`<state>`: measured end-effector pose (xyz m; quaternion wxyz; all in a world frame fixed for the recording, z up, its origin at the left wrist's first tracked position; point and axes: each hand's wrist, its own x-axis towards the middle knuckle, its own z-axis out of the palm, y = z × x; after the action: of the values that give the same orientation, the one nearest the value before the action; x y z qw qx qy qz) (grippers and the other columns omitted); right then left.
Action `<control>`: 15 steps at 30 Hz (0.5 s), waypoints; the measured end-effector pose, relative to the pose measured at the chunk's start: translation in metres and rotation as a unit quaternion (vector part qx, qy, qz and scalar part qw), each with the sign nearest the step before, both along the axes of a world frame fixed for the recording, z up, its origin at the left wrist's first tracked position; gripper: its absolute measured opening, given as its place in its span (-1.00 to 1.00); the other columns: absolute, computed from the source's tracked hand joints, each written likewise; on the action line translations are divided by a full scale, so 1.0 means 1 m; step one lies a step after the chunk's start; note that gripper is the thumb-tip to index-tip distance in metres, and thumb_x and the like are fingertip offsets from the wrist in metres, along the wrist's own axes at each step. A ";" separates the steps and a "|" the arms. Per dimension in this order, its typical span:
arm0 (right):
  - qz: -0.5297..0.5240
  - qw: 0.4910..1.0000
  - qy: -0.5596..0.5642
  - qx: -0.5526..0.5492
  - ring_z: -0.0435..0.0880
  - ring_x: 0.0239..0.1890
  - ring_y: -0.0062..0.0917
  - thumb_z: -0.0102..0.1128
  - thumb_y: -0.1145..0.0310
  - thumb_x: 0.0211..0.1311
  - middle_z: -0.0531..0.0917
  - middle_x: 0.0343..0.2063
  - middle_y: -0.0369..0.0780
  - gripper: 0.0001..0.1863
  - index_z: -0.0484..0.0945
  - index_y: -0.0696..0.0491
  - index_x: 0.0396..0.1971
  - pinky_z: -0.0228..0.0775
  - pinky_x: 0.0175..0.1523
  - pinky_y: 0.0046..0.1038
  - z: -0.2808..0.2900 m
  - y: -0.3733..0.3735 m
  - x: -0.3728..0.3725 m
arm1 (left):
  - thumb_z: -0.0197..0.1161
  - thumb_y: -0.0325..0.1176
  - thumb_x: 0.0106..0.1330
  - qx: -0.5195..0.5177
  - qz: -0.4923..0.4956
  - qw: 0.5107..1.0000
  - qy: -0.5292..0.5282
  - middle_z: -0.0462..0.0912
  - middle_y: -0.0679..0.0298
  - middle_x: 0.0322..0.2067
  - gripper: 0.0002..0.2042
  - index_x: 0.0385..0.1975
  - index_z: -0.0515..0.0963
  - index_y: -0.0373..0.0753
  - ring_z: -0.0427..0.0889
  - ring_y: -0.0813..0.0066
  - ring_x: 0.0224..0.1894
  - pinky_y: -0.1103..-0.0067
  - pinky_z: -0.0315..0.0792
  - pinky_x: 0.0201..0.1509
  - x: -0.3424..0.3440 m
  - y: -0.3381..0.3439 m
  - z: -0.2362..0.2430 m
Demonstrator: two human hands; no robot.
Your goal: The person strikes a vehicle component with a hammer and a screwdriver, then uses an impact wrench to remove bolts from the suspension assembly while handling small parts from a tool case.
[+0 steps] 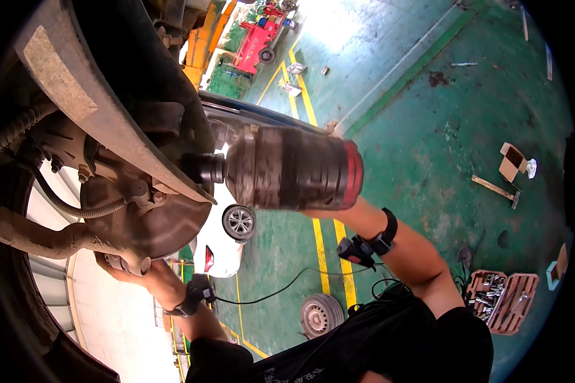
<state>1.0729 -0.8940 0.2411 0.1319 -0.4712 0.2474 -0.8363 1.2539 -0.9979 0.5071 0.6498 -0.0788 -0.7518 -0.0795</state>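
Observation:
Overhead at left is a vehicle's dirty underside with a metal arm (pixel 89 96), a round plate (pixel 140 223), hoses and a bolted joint (pixel 134 262). My left hand (pixel 125 265) is up at that joint, its fingers largely hidden behind it. My right hand (pixel 325 210) holds a large dark cylindrical tool (pixel 287 167) with a red band, blurred and level across the middle of the view. The tool's narrow neck points left under the metal arm; whether it touches a fastener is hidden. Most of my right fingers are behind the tool. Both wrists wear black straps with devices and cables.
Below on the green floor are a loose wheel (pixel 319 316), an open socket case (pixel 501 300), a hammer (pixel 494 188) and a cardboard box (pixel 514 159). A white car (pixel 214 255) stands beyond, with red equipment (pixel 255 45) and yellow machinery (pixel 198 45) at the top.

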 end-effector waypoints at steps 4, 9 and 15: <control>0.387 0.864 -0.272 -0.175 0.65 -0.09 -0.48 0.35 0.40 0.11 0.67 -0.09 -0.26 -0.63 0.57 0.15 -0.06 0.50 0.08 -0.37 0.018 0.032 -0.031 | 0.33 -0.26 0.24 -0.084 0.153 0.985 0.000 0.52 0.01 -0.02 -0.46 0.08 0.30 -0.46 0.61 0.27 -0.08 0.41 0.58 0.03 -0.006 -0.006 -0.006; -0.045 0.998 -0.013 -0.035 0.65 -0.10 -0.49 0.45 0.35 0.01 0.69 -0.13 -0.22 -0.61 0.63 0.10 -0.12 0.46 0.06 -0.42 0.019 0.036 -0.006 | 0.38 -0.26 0.20 -0.138 0.213 0.967 0.014 0.53 0.03 -0.05 -0.49 0.02 0.33 -0.43 0.61 0.30 -0.09 0.46 0.57 -0.01 0.016 -0.026 -0.001; -0.063 0.991 -0.118 -0.029 0.53 -0.40 -0.68 0.42 0.58 -0.07 0.59 -0.47 -0.35 -0.70 0.59 0.12 -0.27 0.38 -0.30 -0.55 0.032 0.050 0.038 | 0.47 -0.27 0.06 -0.031 0.133 0.988 0.077 0.54 0.01 -0.11 -0.45 -0.07 0.36 -0.45 0.60 0.25 -0.11 0.35 0.56 -0.03 -0.014 -0.004 -0.010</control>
<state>1.1109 -0.8438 0.2735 0.0937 -0.3562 0.2343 -0.8997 1.2394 -1.0015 0.4971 0.7078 -0.0041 -0.7054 0.0377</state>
